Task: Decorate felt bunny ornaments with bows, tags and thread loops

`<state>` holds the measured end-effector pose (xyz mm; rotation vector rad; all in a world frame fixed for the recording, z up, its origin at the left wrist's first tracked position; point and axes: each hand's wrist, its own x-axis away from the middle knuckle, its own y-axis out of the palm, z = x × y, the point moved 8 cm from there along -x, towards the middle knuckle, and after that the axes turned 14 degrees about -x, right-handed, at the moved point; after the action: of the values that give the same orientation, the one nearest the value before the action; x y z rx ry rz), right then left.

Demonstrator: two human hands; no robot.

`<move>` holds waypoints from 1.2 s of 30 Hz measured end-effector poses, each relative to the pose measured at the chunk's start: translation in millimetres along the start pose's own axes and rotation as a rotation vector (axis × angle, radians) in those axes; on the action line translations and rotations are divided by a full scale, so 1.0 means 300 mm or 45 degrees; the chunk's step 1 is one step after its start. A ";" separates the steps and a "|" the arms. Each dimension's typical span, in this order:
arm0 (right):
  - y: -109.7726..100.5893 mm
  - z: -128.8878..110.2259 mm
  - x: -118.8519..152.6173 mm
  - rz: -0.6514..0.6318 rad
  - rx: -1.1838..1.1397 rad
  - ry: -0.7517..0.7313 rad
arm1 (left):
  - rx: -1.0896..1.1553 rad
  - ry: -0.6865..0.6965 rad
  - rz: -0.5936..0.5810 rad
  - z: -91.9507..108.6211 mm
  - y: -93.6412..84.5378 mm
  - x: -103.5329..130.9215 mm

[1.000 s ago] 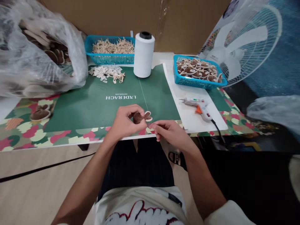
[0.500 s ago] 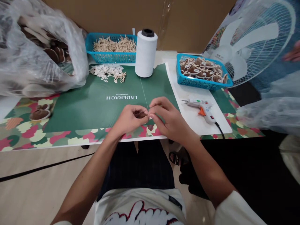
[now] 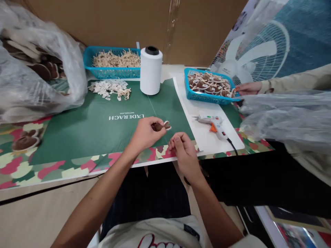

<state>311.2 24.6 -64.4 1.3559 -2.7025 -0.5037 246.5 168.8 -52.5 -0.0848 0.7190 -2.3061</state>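
My left hand (image 3: 148,132) is closed on a small brown eared fabric piece (image 3: 167,126) with a cream edge; its ears stick out past my fingertips and the rest is partly covered. Below and right of it, my right hand (image 3: 184,151) is closed, thumb against curled fingers; what it pinches, if anything, is too small to make out. A thin white thread (image 3: 152,106) runs from the white thread cone (image 3: 151,72) toward my hands. At the table's left lies another brown eared piece (image 3: 26,142).
Behind stand a blue basket of cream cords (image 3: 112,73) and a pile of white tags (image 3: 107,89). To the right are a glue gun (image 3: 212,123), a basket of brown pieces (image 3: 207,97) with another person's hand (image 3: 248,88) at it, and a fan (image 3: 254,57). A plastic bag (image 3: 74,69) fills the left.
My right hand has come away from the brown piece, down and to the right. My left hand keeps its hold. Another person's hand has reached the right basket. The view has shifted.
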 end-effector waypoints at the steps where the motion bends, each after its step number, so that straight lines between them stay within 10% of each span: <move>1: 0.009 -0.035 -0.025 -0.068 0.045 -0.031 | -0.033 0.020 -0.020 0.002 0.004 -0.001; 7: 0.141 -0.217 -0.217 -0.608 0.583 -0.249 | 0.036 -0.037 -0.035 -0.022 -0.043 0.008; 18: 0.322 -0.164 -0.377 -1.302 0.940 -0.645 | 0.414 -0.226 -0.135 -0.055 -0.067 0.009; 26: 0.228 -0.151 -0.392 -1.110 0.881 -0.802 | 0.809 -0.350 -0.062 -0.057 -0.107 0.012; 36: 0.161 -0.074 -0.180 -0.619 0.882 -0.645 | 0.673 -0.278 0.202 -0.084 -0.108 0.022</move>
<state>311.7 88.5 -23.7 2.3731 -3.0806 0.1328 215.2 195.7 -57.8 -0.0330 -0.0045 -2.2141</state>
